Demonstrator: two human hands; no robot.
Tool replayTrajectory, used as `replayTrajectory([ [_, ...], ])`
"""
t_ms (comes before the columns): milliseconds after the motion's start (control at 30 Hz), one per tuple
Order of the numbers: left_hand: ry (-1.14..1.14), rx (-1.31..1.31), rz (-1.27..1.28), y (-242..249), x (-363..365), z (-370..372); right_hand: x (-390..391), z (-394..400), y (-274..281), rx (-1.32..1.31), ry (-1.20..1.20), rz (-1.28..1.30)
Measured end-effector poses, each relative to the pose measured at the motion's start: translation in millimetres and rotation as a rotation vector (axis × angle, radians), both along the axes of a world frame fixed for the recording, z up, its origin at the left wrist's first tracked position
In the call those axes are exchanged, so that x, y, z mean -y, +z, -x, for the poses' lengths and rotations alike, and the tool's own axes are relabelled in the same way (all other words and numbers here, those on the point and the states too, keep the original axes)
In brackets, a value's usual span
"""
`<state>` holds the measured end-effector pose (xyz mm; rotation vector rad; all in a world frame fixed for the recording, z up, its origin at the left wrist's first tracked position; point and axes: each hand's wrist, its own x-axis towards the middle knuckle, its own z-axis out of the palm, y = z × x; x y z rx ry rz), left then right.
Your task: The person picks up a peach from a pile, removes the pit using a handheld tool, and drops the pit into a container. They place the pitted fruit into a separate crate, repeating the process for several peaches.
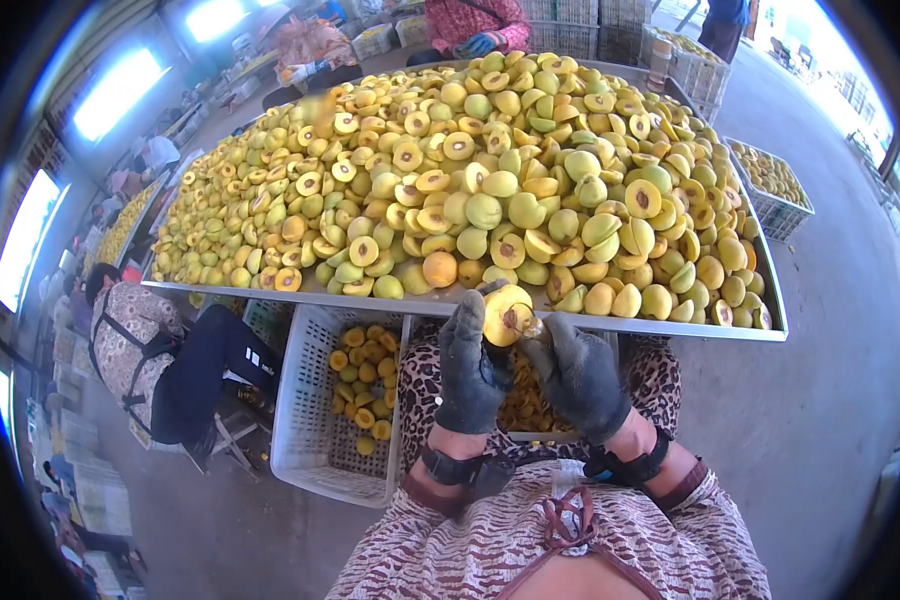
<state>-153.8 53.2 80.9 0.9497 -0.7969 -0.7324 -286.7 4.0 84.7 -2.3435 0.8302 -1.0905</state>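
Note:
My left hand (pixel 473 365), in a dark work glove, is closed around a halved yellow peach (pixel 504 312). The cut face with its brown centre is turned up towards me. My right hand (pixel 577 378), gloved as well, is closed at the peach's right side. A small part of something shows at its fingertips against the brown centre, too small to name. Both hands are just off the near edge of a metal-rimmed table (pixel 675 327), heaped with peaches (pixel 450 205), many cut in half.
A white plastic crate (pixel 295 400) with peach halves stands below the table at left. Between my legs sits a container of orange-brown scraps (pixel 532 405). A full crate (pixel 770 180) is at right. One person (pixel 160 345) sits at left; another person (pixel 480 25) is across the table.

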Motion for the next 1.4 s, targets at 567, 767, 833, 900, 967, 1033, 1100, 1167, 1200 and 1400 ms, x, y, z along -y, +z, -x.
replayTrajectory([
  [567,0.142,-0.062,-0.014,-35,14,-12,4,-18,-12,-0.263,0.081,-0.062],
  [767,0.129,-0.016,-0.035,-51,22,-5,6,-3,-34,-0.214,0.113,-0.089],
  [833,0.062,-0.166,-0.120,-35,21,3,7,3,-34,-0.190,0.128,-0.098],
  [900,0.050,-0.129,-0.109,-37,24,8,6,9,-40,-0.184,0.109,-0.110],
  [967,0.031,-0.096,-0.091,-37,28,15,10,11,-47,-0.183,0.081,-0.117],
  [1033,0.206,0.270,0.080,-36,35,24,19,11,-63,-0.161,0.066,-0.106],
  [1100,0.183,0.141,0.007,-31,40,26,17,6,-70,-0.111,0.016,-0.166],
  [1167,0.090,-0.101,-0.134,-25,42,28,18,7,-68,-0.061,-0.021,-0.227],
  [1200,0.078,-0.030,-0.121,-24,42,29,17,11,-65,-0.074,-0.016,-0.223],
  [1400,-0.078,0.098,-0.097,-12,43,37,7,30,-65,-0.066,0.033,0.221],
])
